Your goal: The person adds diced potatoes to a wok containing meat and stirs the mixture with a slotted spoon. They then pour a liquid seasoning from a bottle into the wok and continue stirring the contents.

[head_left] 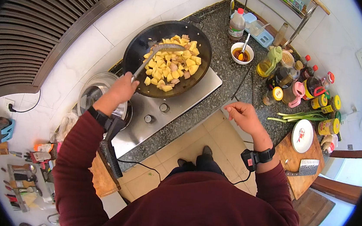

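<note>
A black wok (137,50) sits on the stove, full of yellow potato chunks (167,70) mixed with pale pieces that look like meat. My left hand (123,89) is wrapped round the handle of a metal wok spatula (144,63), whose blade rests among the potatoes toward the far side. Off to the right, my right hand (245,117) hovers by the counter's front edge with its fingers loosely bent and apart. Nothing shows in it, and it touches nothing.
Behind the right hand stand a white bowl of dark sauce with a spoon (246,58), several bottles and jars (287,77), and green onions (298,117). A cutting board (300,161) bears a white plate (302,135) and a cleaver (308,167). A lidded steel pot (98,90) stands beside the left forearm.
</note>
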A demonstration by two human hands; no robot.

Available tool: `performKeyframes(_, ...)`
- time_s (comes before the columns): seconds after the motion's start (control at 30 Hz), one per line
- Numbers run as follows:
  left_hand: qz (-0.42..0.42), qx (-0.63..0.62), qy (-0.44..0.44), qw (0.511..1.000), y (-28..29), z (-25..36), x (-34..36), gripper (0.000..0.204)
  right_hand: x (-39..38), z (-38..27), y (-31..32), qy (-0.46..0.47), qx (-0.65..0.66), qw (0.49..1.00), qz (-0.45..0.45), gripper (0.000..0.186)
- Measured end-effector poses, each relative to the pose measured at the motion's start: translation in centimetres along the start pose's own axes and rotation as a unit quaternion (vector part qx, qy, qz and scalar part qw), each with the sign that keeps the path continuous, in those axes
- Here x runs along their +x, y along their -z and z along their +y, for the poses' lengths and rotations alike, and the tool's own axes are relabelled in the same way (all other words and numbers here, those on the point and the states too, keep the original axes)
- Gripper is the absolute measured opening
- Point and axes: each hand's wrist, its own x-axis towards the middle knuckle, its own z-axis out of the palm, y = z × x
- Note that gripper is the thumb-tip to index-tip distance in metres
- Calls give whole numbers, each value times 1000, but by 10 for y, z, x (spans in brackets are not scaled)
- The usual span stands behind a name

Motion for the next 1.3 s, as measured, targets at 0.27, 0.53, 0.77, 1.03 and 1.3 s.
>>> performKeyframes(0.27, 43, 24, 38, 998, -21, 18, 75, 34, 3, 6, -10, 20, 8, 1000, -12, 19)
performKeyframes(0.53, -93, 87, -39, 991, 9, 13, 41, 33, -5, 13, -17, -12, 4, 999, -42, 20)
performKeyframes(0.77, -86, 80, -3, 993, 55, -5, -54, 29, 5, 16, -25, 15, -10, 999, -45, 21)
performKeyframes(1.03, -67, 85, 25, 994, 5, -26, -54, 27, 32, 1, -67, 33, 31, 992, -121, 21)
performKeyframes(1.3, -223, -590, 290, 720, -42, 25, -18, 19, 49, -30, -102, -72, 172, 954, -233, 43)
